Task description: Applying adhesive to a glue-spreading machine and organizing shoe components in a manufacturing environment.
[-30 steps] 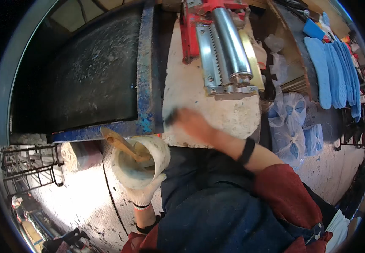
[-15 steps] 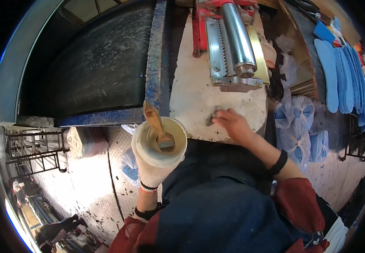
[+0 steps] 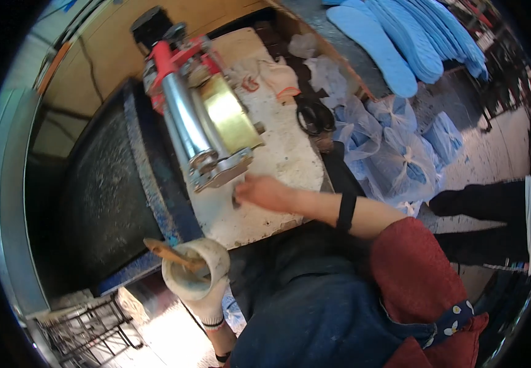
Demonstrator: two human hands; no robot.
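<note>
A whitish pot [image 3: 219,260] is held at about half past seven in the view, off the near edge of the pale work board [image 3: 296,164]. A brush [image 3: 168,251] leans in it, its wooden handle lying over the rim toward ten o'clock – likely so the handle stays clean and easy to reach. The contents are too shadowed to tell.

The left hand [image 3: 207,302], in a knitted glove, is closed round the pot's lower side from six o'clock; that grip probably steadies it while leaving the mouth free. From the pot, the bare right hand [image 3: 267,194] lies between one and two o'clock, above the board. Its fingers are bent, the tips at a small dark piece [image 3: 236,202]; blur hides whether they pinch it.

At twelve o'clock from the pot is a red-framed roller machine [image 3: 182,113] with a brass-coloured plate [image 3: 224,116], seemingly set within arm's reach. A crumpled cloth [image 3: 276,76] lies beyond, toward one o'clock, with blue insoles [image 3: 373,40] farther out, laid together perhaps to save room. Bagged bundles [image 3: 405,161] sit at two o'clock, a dark blue-edged trough [image 3: 109,168] at eleven.
</note>
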